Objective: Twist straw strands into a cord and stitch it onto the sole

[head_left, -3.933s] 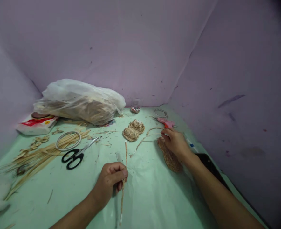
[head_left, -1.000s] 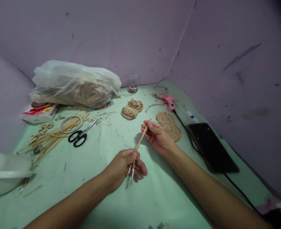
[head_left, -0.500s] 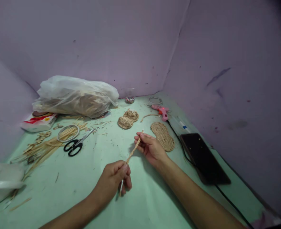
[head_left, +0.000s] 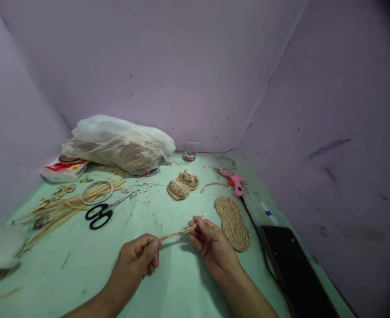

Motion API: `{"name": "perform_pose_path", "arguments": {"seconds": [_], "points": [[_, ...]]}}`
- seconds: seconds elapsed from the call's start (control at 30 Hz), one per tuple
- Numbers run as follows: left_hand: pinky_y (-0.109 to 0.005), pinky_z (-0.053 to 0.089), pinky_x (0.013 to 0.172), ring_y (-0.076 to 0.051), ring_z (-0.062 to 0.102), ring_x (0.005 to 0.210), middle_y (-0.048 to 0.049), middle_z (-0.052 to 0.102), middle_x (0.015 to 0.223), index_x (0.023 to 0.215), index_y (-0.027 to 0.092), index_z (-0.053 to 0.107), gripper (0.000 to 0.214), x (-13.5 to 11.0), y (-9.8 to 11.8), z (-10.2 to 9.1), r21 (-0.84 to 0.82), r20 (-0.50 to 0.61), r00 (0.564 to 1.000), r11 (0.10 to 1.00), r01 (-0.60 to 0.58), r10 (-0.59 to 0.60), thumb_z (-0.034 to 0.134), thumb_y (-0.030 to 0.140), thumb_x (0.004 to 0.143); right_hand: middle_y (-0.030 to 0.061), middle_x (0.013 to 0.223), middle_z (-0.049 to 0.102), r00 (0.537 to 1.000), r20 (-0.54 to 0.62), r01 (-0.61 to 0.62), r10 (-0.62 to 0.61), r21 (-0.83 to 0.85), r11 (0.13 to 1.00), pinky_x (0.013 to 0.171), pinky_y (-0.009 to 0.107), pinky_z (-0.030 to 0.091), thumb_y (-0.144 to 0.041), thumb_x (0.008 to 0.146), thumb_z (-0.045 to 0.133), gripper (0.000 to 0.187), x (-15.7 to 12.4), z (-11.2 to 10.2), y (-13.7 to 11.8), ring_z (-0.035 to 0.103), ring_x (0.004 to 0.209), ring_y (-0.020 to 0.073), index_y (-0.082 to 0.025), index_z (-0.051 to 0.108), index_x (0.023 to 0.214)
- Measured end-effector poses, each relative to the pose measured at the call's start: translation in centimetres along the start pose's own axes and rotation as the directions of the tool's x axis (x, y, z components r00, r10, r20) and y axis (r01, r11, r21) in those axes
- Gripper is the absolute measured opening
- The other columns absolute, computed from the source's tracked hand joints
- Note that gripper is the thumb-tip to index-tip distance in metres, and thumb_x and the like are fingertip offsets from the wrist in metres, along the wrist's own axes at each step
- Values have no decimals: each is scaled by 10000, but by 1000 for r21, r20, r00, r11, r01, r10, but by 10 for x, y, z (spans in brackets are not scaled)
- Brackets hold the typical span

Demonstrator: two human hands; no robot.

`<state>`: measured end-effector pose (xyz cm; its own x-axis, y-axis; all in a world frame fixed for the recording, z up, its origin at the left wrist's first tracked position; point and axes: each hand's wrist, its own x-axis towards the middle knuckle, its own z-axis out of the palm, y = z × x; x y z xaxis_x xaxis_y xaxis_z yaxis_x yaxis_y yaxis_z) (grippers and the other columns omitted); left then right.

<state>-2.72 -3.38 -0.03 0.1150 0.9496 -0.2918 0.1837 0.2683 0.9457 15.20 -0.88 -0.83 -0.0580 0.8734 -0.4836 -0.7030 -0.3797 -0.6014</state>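
Observation:
A thin braided straw cord point(head_left: 177, 233) stretches nearly level between my two hands above the green table cover point(head_left: 82, 265). My left hand point(head_left: 136, 264) is closed around its left end. My right hand point(head_left: 212, 246) pinches the right end, whose pale tip sticks out past the fingers. A flat woven sole-shaped straw piece point(head_left: 232, 223) lies just right of my right hand. Two coiled straw pieces point(head_left: 182, 185) sit further back in the middle.
Black-handled scissors point(head_left: 103, 212), a tape ring point(head_left: 97, 192) and loose straw strips point(head_left: 52, 211) lie at left. A plastic bag of straw point(head_left: 120, 144) sits at the back. A pink glue gun point(head_left: 234, 180) and a dark phone point(head_left: 296, 269) lie at right. Purple walls enclose the table.
The cord has swung from a steep diagonal to nearly level. Both hands have come nearer to me, and the camera view has shifted.

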Motion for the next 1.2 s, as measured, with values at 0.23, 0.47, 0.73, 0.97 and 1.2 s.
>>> {"name": "perform_pose_path", "arguments": {"seconds": [0.23, 0.47, 0.73, 0.97, 1.2], "points": [[-183, 262, 396, -65, 365, 401, 23, 502, 464, 635, 141, 543, 278, -2, -2, 4, -11, -22, 999, 1000, -23, 23, 527, 405, 721, 29, 669, 661, 1000, 9, 25, -25, -20, 999, 500, 163, 513, -225, 625, 707, 146, 1, -1, 4, 592, 525, 78, -129, 638, 710], [-192, 307, 417, -85, 430, 448, 19, 521, 510, 630, 151, 548, 270, 3, 2, -2, 38, -143, 984, 994, -104, 108, 542, 409, 708, 56, 654, 658, 997, 70, 45, -35, -145, 988, 486, 181, 499, -250, 658, 671, 176, -4, 2, 6, 603, 530, 99, -103, 625, 744], [-231, 369, 544, -134, 490, 569, 1, 565, 610, 710, 182, 562, 272, 25, -7, -29, 347, -302, 932, 934, -88, 200, 470, 434, 752, 52, 649, 644, 953, 3, 255, -303, -548, 796, 545, 277, 476, -286, 616, 661, 223, 3, -7, -8, 565, 531, 126, -122, 623, 763], [-257, 349, 577, -177, 559, 745, 5, 632, 865, 816, 241, 589, 272, 28, 9, -43, 796, -323, 919, 590, 133, 228, 340, 349, 817, 130, 1044, 588, 630, 92, 134, -771, -991, -8, 823, 393, 411, -300, 701, 500, 387, 14, -44, -54, 547, 950, 258, -122, 565, 1039], [-372, 354, 618, -279, 572, 759, -82, 637, 807, 717, 205, 628, 332, 25, 36, -67, 989, -136, 971, 88, 120, 197, 312, 259, 802, 175, 1113, 521, 712, 199, -84, -674, -928, -362, 844, 413, 392, -301, 725, 490, 449, 15, -46, -44, 492, 1012, 312, -88, 488, 1121]]}}
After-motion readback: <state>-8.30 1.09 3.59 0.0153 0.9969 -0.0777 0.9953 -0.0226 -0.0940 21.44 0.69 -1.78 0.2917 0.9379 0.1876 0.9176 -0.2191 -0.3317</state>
